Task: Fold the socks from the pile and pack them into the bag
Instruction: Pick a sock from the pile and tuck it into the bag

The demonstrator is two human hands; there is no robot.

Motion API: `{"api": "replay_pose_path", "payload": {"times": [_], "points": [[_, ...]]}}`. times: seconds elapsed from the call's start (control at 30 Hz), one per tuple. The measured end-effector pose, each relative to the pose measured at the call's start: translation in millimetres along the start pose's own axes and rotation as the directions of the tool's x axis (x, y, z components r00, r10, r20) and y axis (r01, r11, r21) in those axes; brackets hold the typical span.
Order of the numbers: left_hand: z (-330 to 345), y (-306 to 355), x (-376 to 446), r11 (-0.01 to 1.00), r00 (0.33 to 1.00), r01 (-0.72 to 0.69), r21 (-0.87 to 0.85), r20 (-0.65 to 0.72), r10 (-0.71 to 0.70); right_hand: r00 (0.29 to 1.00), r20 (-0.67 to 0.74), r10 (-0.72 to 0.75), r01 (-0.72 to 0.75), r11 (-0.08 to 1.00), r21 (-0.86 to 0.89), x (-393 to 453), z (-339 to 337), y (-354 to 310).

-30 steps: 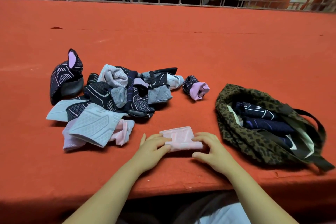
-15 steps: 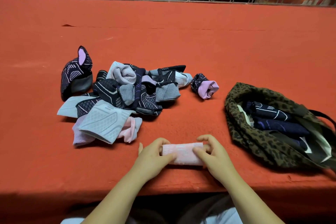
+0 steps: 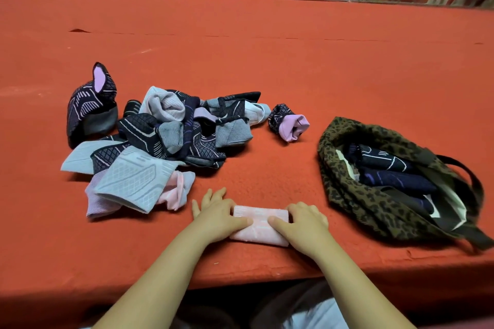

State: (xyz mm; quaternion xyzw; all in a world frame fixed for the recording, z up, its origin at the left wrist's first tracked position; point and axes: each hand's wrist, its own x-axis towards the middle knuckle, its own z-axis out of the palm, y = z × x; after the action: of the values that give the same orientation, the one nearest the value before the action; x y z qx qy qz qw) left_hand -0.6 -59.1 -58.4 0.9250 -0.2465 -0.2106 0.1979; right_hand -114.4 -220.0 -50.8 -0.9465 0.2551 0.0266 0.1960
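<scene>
Two hands work a folded pink sock near the front edge of the red counter: the left hand grips its left end with fingers curled over it, and the right hand grips the right end, thumb laid across the top. The sock pile lies behind and to the left, one rolled sock sits apart between it and the leopard-print bag, which holds dark folded socks.

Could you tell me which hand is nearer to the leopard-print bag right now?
The right hand: it holds the right end of the pink sock, just left of the leopard-print bag. The left hand is farther, at the sock's left end.
</scene>
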Motion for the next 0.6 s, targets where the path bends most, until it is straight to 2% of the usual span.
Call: {"api": "replay_pose_path", "payload": {"times": [0.07, 0.13, 0.27, 0.37, 0.5, 0.6], "points": [[3.7, 6.8, -4.0, 0.985, 0.996, -0.082, -0.152, -0.045, 0.076, 0.999, 0.028, -0.018, 0.013, 0.984, 0.179, -4.7, -6.6, 2.9], [7.7, 21.4, -6.0, 0.886, 0.982, -0.185, -0.424, -0.112, 0.151, 0.999, 0.023, -0.025, 0.012, 0.902, 0.431, -10.4, -15.0, 10.1], [10.1, 63.7, 7.1, 0.709, 0.961, -0.274, -0.650, -0.200, 0.189, 0.983, -0.172, 0.066, 0.064, 0.754, 0.654, -13.0, -41.8, 27.3], [8.0, 103.2, 22.6, 0.593, 0.956, -0.289, -0.751, -0.195, 0.219, 0.941, -0.296, 0.165, 0.114, 0.669, 0.735, -12.1, -71.2, 45.1], [11.3, 168.2, 48.7, 0.563, 0.930, -0.313, -0.765, -0.126, 0.345, 0.840, -0.440, 0.319, 0.116, 0.686, 0.718, -5.1, -112.3, 90.4], [18.1, 218.5, 70.9, 0.552, 0.923, -0.315, -0.772, -0.115, 0.366, 0.754, -0.511, 0.413, 0.122, 0.676, 0.727, 10.5, -139.7, 131.8]]}}
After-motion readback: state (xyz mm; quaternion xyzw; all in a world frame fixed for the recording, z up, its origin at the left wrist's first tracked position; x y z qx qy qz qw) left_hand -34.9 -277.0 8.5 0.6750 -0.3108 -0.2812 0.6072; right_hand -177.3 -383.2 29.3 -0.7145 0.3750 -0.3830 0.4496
